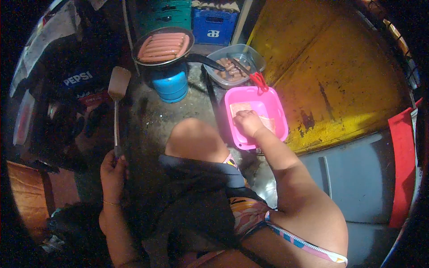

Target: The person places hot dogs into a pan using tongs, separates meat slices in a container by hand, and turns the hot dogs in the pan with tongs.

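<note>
My left hand [113, 174] is closed around the handle of a spatula [118, 85], held upright with its pale flat blade at the top. Inside the pink basin [282, 117], my right hand [248, 122] has its fingers curled over a flat pale-pink packet [240, 107]. What exactly the packet holds cannot be made out. Beyond the basin, a frying pan [139, 50] full of long sausages [163, 45] sits above a blue gas canister [170, 85]. A clear plastic container [257, 56] with cut sausage pieces [233, 71] stands behind the basin.
Red-handled scissors [259, 82] rest across the container and basin rim. The pan's black handle [205, 60] reaches over the container's edge. Blue [215, 27] and green crates [165, 15] stand at the back, a worn yellow panel [330, 76] to the right. Dark Pepsi-marked material [78, 79] lies left.
</note>
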Demonstrator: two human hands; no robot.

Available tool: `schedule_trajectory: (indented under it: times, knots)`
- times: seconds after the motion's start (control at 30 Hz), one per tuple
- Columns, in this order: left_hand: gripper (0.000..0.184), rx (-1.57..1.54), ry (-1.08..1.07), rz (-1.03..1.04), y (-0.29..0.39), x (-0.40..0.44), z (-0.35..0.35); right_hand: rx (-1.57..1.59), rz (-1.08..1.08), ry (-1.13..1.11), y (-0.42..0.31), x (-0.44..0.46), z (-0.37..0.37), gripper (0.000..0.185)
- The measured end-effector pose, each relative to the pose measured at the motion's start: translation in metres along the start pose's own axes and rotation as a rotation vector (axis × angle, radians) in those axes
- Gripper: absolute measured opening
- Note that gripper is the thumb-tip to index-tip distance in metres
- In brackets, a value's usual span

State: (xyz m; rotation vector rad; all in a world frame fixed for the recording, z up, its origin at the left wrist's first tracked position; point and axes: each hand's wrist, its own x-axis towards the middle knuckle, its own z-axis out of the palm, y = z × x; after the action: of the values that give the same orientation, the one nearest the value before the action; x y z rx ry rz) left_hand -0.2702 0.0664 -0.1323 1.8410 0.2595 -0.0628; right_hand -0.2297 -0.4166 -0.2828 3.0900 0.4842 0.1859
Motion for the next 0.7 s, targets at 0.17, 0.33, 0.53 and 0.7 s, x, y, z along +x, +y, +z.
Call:
schedule_trajectory:
  times: [0.17,0.33,0.53,0.7]
  knots:
    - [0.018,0.050,-0.006,0.021,-0.001,0.001,-0.002,0.068,0.102,-0.018,0.010,-0.002,0.016,0.016]
    - [0.018,0.074,-0.016,0.015,-0.001,0.001,-0.003,0.304,0.109,0.086,0.008,-0.004,0.001,0.023]
    - [0.019,0.042,-0.010,-0.013,0.001,0.001,0.000,0.269,0.349,0.061,0.029,0.015,0.003,0.035]
    - [0.021,0.103,0.015,-0.013,0.006,0.000,0.002,0.070,0.383,-0.261,0.019,0.042,-0.021,0.051]
